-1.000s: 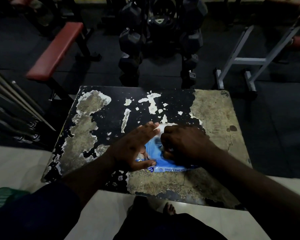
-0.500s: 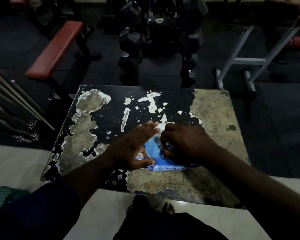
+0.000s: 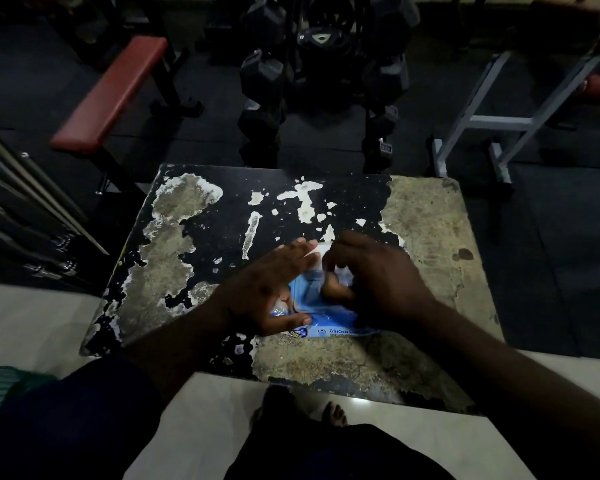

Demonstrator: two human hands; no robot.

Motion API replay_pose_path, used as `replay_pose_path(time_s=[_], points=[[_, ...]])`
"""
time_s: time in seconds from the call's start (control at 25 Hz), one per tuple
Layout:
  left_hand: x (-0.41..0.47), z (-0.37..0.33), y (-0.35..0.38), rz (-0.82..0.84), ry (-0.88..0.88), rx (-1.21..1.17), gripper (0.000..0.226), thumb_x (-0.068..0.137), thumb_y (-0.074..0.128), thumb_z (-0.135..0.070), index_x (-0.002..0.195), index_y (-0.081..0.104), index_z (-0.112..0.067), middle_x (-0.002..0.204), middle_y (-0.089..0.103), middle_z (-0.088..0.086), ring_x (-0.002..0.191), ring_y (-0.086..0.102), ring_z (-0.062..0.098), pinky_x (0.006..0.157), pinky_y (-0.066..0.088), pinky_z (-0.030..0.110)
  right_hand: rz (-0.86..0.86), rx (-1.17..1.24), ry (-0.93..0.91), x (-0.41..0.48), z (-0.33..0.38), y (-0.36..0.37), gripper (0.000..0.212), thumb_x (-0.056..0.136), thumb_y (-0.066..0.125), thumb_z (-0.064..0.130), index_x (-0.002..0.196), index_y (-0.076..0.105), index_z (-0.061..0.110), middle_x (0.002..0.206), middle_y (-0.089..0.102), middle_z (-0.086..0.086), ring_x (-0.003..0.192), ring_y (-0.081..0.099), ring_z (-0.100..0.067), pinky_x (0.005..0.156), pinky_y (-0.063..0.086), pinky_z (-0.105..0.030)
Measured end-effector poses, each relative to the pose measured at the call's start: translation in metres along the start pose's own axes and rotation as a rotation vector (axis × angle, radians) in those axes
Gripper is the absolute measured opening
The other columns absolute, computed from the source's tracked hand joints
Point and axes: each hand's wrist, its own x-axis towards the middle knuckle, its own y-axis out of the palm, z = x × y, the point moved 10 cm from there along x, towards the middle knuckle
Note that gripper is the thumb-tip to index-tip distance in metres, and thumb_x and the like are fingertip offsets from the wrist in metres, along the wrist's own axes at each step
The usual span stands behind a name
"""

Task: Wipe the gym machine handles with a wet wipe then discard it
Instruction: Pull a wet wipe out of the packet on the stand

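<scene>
Head | wipes pack [image 3: 329, 323] under left hand [image 3: 267, 292] | right hand [image 3: 378, 282] apparently pinching it

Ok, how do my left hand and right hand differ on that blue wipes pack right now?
Pose: the left hand lies with fingers straight, while the right hand has its fingers curled.
Job: the left hand presses down the left end of the wipes pack; the right hand appears to pinch at its middle.
Both touch the same pack on the peeling table.
</scene>
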Motion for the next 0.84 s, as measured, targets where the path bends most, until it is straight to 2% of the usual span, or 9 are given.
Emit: replay_pose_path(time_s=[0.12, 0.2, 0.32, 0.4, 0.48, 0.64, 0.72, 0.84], points=[[0.001, -0.003, -0.004, -0.022, 0.013, -0.020, 0.103, 0.086, 0.080, -0.052, 0.161, 0.028, -0.003, 0.171, 0.019, 0.014, 0.160, 0.014, 0.027, 0.127, 0.026, 0.049, -0.063, 0.276, 0.137, 0.013, -0.011, -0.012, 0.021, 0.079, 0.058, 0.044, 0.077, 0.064, 0.023, 0.081, 0.058, 0.007, 0.064, 0.053, -0.010, 0.059, 0.046, -0.031], [0.001, -0.001, -0.003, -0.014, -0.001, -0.026, 0.105, 0.085, 0.079, -0.055, 0.162, 0.026, -0.009, 0.171, 0.016, 0.016, 0.160, 0.014, 0.028, 0.126, 0.029, 0.048, -0.089, 0.470, 0.225, 0.015, -0.018, -0.013, 0.019, 0.080, 0.058, 0.040, 0.076, 0.065, 0.022, 0.079, 0.062, 0.005, 0.068, 0.057, -0.013, 0.063, 0.046, -0.029], [-0.002, 0.003, -0.001, 0.009, -0.060, -0.015, 0.104, 0.084, 0.077, -0.062, 0.164, 0.025, -0.022, 0.172, 0.011, 0.016, 0.152, 0.035, 0.031, 0.116, 0.040, 0.033, -0.142, 0.630, 0.322, 0.012, -0.030, -0.013, 0.011, 0.090, 0.059, 0.025, 0.082, 0.063, 0.019, 0.080, 0.062, 0.008, 0.071, 0.058, -0.006, 0.064, 0.046, -0.023], [-0.002, 0.003, -0.002, 0.008, -0.068, -0.016, 0.103, 0.084, 0.076, -0.064, 0.164, 0.025, -0.024, 0.173, 0.011, 0.014, 0.141, 0.049, 0.033, 0.111, 0.041, 0.027, -0.184, 0.718, 0.381, 0.010, -0.038, -0.019, 0.014, 0.098, 0.055, 0.014, 0.086, 0.063, 0.016, 0.079, 0.063, 0.006, 0.071, 0.059, -0.008, 0.066, 0.048, -0.027], [-0.002, 0.001, -0.003, 0.000, -0.048, 0.002, 0.102, 0.084, 0.073, -0.067, 0.164, 0.024, -0.026, 0.173, 0.011, 0.014, 0.147, 0.042, 0.032, 0.117, 0.041, 0.035, -0.124, 0.755, 0.391, 0.011, -0.033, -0.021, 0.016, 0.102, 0.052, 0.012, 0.089, 0.061, 0.014, 0.072, 0.064, 0.001, 0.066, 0.060, -0.011, 0.060, 0.048, -0.031], [-0.003, 0.008, 0.001, 0.002, -0.081, 0.029, 0.102, 0.085, 0.066, -0.074, 0.164, 0.023, -0.025, 0.174, 0.005, 0.009, 0.159, 0.019, 0.026, 0.120, 0.040, 0.047, -0.200, 0.975, 0.422, 0.015, -0.024, -0.037, 0.014, 0.105, 0.047, 0.009, 0.094, 0.054, 0.009, 0.073, 0.062, -0.001, 0.064, 0.061, -0.017, 0.056, 0.047, -0.033], [-0.004, 0.008, 0.003, 0.016, -0.095, 0.032, 0.103, 0.085, 0.063, -0.077, 0.164, 0.021, -0.028, 0.175, 0.002, 0.005, 0.161, 0.010, 0.021, 0.122, 0.037, 0.048, -0.211, 1.017, 0.433, 0.017, -0.017, -0.046, 0.016, 0.105, 0.045, 0.009, 0.092, 0.055, 0.011, 0.073, 0.062, -0.001, 0.066, 0.058, -0.018, 0.057, 0.045, -0.029], [-0.004, 0.008, -0.001, 0.012, -0.097, 0.028, 0.104, 0.084, 0.062, -0.079, 0.165, 0.016, -0.032, 0.175, 0.000, 0.002, 0.161, 0.009, 0.019, 0.123, 0.036, 0.047, -0.306, 1.162, 0.521, 0.011, -0.015, -0.059, 0.016, 0.105, 0.044, 0.015, 0.095, 0.056, 0.011, 0.079, 0.062, -0.006, 0.071, 0.057, -0.016, 0.061, 0.048, -0.025]])
